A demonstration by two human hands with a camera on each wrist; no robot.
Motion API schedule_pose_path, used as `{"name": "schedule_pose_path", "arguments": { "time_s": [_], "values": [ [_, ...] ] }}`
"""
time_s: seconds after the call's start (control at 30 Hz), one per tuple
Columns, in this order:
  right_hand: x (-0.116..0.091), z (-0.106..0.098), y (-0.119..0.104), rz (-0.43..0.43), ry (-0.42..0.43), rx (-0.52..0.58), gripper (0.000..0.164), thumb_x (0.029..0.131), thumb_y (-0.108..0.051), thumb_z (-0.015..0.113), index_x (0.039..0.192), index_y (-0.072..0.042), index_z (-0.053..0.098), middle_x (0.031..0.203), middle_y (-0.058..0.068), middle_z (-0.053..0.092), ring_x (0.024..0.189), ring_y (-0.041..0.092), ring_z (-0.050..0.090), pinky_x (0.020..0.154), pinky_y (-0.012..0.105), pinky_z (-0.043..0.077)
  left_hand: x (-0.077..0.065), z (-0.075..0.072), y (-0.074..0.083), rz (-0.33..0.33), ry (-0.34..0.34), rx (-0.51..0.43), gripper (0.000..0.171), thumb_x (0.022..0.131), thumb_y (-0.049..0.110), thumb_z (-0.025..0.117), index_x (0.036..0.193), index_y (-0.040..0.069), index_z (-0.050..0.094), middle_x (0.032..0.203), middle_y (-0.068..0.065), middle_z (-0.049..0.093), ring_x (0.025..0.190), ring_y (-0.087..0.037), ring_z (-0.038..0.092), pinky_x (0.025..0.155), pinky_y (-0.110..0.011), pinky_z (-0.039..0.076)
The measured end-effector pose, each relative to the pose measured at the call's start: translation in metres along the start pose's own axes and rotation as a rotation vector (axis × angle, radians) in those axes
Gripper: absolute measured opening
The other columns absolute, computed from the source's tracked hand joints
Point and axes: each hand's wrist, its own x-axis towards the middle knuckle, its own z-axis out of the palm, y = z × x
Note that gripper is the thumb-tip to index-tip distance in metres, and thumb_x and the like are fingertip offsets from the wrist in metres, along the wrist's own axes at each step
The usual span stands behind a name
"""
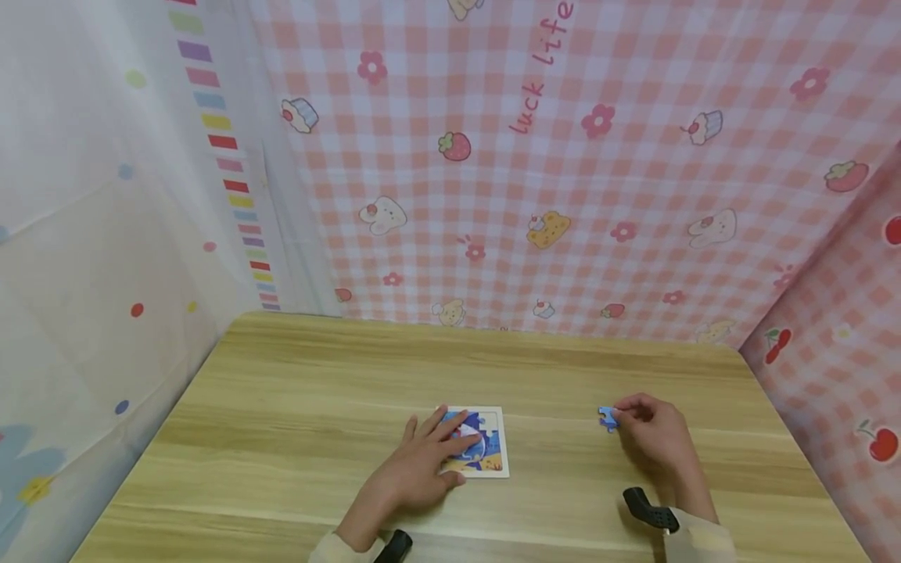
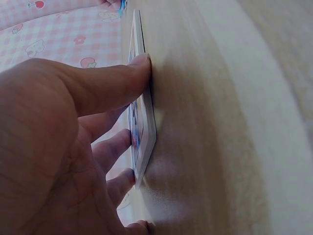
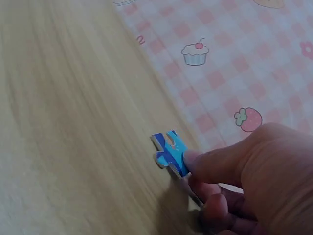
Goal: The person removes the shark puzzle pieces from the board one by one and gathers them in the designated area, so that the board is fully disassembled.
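Note:
A small square jigsaw puzzle [image 1: 493,457] in a white frame lies on the wooden table, its picture blue with some yellow. Spread over its left half, my left hand [image 1: 421,461] rests with fingers straight. In the left wrist view the thumb [image 2: 139,73] lies along the near edge of the white frame [image 2: 146,142]. To the right, apart from the puzzle, my right hand [image 1: 655,430] pinches a blue puzzle piece [image 3: 171,152] between thumb and fingers. The piece's knobs and notches stick out past the thumb; its other end is hidden by the hand.
The wooden table [image 1: 281,422] meets a pink checked cloth [image 1: 493,234] at the back. White dotted cloth [image 1: 91,274] hangs at the left, and cherry-printed cloth [image 1: 859,375] at the right. A black wrist mount [image 1: 647,510] sits by the right sleeve.

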Motion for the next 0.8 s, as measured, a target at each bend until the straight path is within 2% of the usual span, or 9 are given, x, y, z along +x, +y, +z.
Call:
{"name": "schedule_pose_path", "arguments": {
  "time_s": [0.13, 0.33, 0.6, 0.8],
  "values": [
    [0.0015, 0.0011, 0.0002, -0.002, 0.009, -0.052, 0.015, 0.097, -0.02, 0.069, 0.102, -0.007, 0.075, 0.088, 0.005, 0.071, 0.077, 0.014, 0.055, 0.065, 0.024, 0.044, 0.0004, 0.0001, -0.0005, 0.0, -0.003, -0.001, 0.058, 0.099, 0.032, 0.065, 0.154, 0.034, 0.047, 0.172, 0.002, 0.024, 0.161, -0.033, 0.01, 0.126, -0.07, 0.006],
    [0.0011, 0.0001, -0.0003, 0.016, -0.028, -0.079, 0.015, 0.096, -0.018, 0.067, 0.101, -0.006, 0.073, 0.088, 0.006, 0.068, 0.078, 0.017, 0.053, 0.065, 0.026, 0.042, -0.0005, 0.0007, -0.0016, 0.002, -0.009, -0.002, 0.058, 0.099, 0.032, 0.065, 0.154, 0.035, 0.047, 0.172, 0.003, 0.024, 0.161, -0.033, 0.011, 0.126, -0.07, 0.007],
    [0.0014, -0.0014, -0.0015, 0.029, -0.044, -0.071, 0.016, 0.096, -0.018, 0.066, 0.102, -0.005, 0.073, 0.088, 0.006, 0.068, 0.077, 0.016, 0.053, 0.063, 0.025, 0.042, 0.0, 0.0022, -0.0036, 0.005, -0.007, -0.011, 0.059, 0.099, 0.033, 0.065, 0.154, 0.035, 0.046, 0.172, 0.004, 0.023, 0.162, -0.032, 0.01, 0.126, -0.07, 0.005],
    [0.0006, -0.0012, -0.0026, 0.009, -0.036, -0.064, 0.018, 0.095, -0.021, 0.071, 0.099, -0.004, 0.072, 0.084, 0.005, 0.067, 0.075, 0.015, 0.053, 0.061, 0.023, 0.042, -0.0008, 0.0026, -0.0056, 0.018, 0.001, -0.017, 0.059, 0.099, 0.032, 0.065, 0.155, 0.034, 0.047, 0.172, 0.002, 0.023, 0.161, -0.033, 0.01, 0.126, -0.07, 0.005]
  ]
}}
